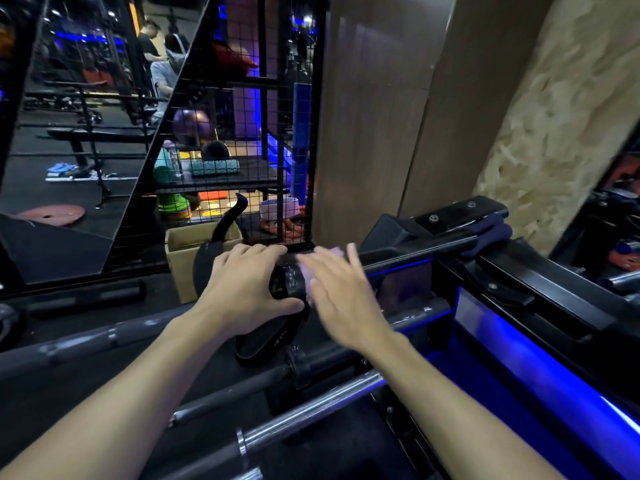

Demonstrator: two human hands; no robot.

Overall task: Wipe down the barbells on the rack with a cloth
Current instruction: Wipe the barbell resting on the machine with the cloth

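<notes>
My left hand (242, 289) grips the black end sleeve of the top barbell (289, 282), which runs up to the right along the rack (540, 299). Beside it, my right hand (346, 299) lies over the same sleeve, blurred, and presses a pale pink cloth (334, 252) against it. Only the cloth's edges show past the fingers. Below, a grey bar (104, 337), a black bar (242, 386) and a chrome bar (311, 407) lie across the rack.
A dark blue cloth (491, 233) lies on the rack's top bracket. A cardboard box (180, 258) and a black belt (263, 344) sit near my hands. Behind stand a wire-mesh shelf (242, 150), a mirror (79, 133) and a wood-panel wall (381, 116).
</notes>
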